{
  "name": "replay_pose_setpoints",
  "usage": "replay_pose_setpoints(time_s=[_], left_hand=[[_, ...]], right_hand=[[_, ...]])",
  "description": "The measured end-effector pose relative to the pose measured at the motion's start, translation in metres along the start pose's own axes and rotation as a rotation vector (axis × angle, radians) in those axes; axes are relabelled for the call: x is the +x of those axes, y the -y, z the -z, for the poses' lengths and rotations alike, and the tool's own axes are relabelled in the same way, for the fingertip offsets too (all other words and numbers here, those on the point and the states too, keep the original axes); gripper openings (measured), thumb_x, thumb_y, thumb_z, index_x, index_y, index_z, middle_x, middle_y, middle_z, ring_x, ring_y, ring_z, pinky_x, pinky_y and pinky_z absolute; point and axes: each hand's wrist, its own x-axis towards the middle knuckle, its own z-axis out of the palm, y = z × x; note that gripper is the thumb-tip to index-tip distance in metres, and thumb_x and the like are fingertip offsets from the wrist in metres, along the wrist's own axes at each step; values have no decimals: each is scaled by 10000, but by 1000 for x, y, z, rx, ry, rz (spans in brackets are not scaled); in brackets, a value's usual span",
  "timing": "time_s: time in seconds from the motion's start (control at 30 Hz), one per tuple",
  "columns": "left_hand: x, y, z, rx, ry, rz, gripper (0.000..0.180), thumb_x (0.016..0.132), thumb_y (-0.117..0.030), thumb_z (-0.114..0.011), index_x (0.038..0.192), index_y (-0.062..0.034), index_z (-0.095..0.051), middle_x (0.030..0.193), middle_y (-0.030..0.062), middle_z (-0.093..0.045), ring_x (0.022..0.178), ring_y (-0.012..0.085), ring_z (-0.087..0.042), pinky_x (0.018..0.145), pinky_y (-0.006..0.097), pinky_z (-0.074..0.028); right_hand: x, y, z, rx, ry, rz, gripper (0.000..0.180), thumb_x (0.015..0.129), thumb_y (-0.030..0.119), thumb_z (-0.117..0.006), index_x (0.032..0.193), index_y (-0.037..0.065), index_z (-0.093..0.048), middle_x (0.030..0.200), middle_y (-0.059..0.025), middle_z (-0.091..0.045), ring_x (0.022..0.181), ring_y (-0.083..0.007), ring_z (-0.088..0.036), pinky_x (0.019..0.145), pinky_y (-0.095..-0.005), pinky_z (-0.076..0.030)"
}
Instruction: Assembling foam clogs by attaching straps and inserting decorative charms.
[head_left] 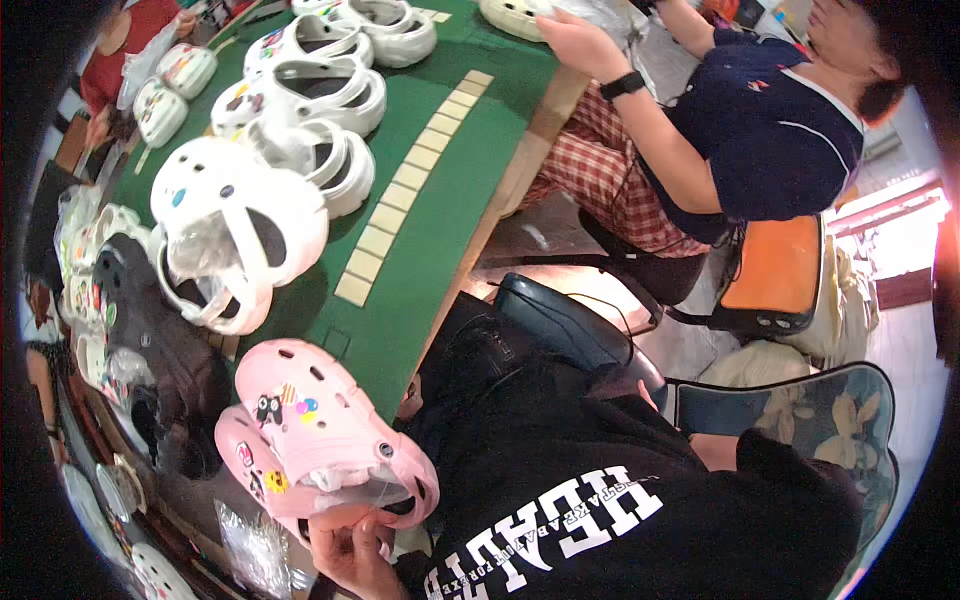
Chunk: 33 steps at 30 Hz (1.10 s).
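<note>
Pink clogs (338,436) lie ahead of left hand (350,548), long axis slanting toward it; its fingers pinch at heel end. Right hand (647,395) farther, mostly hidden, cannot tell state.

Pair of pink foam clogs (352,432): lower left of the frame, one overlapping the other. Toes point up and left; heel ends, lower right. Upper clog: vented, fitted with black, striped and multicoloured charms; pale crumpled filling in the opening. Lower clog: red, yellow and dark charms. Left hand (350,548) grips the heel end.
</note>
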Motion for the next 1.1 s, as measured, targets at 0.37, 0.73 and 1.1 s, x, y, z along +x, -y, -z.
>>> replay_pose_setpoints(time_s=[0.37,0.73,1.1], left_hand=[[-6,19,16,22,84,-43,60,988,-53,-598,1000,5,-592,811,101,-633,542,88,-456,477,225,-351],[-10,20,12,47,-61,194,108,898,-9,-676,921,18,-574,745,116,-671,648,153,-637,621,228,-473],[-10,3,-8,-9,-117,245,110,896,-1,-684,923,32,-582,767,118,-687,695,158,-667,672,238,-512]], right_hand=[[11,37,-81,-116,21,51,615,1022,531,-408,1378,45,-527,1320,-107,-605,1148,-253,-597,1024,-356,-470],[-22,63,-27,-180,39,128,591,1023,503,-425,1377,41,-526,1338,-108,-597,1168,-255,-588,1033,-353,-465],[-35,84,-83,-331,86,149,541,1028,425,-463,1372,13,-531,1354,-102,-591,1142,-248,-604,1027,-339,-468]])
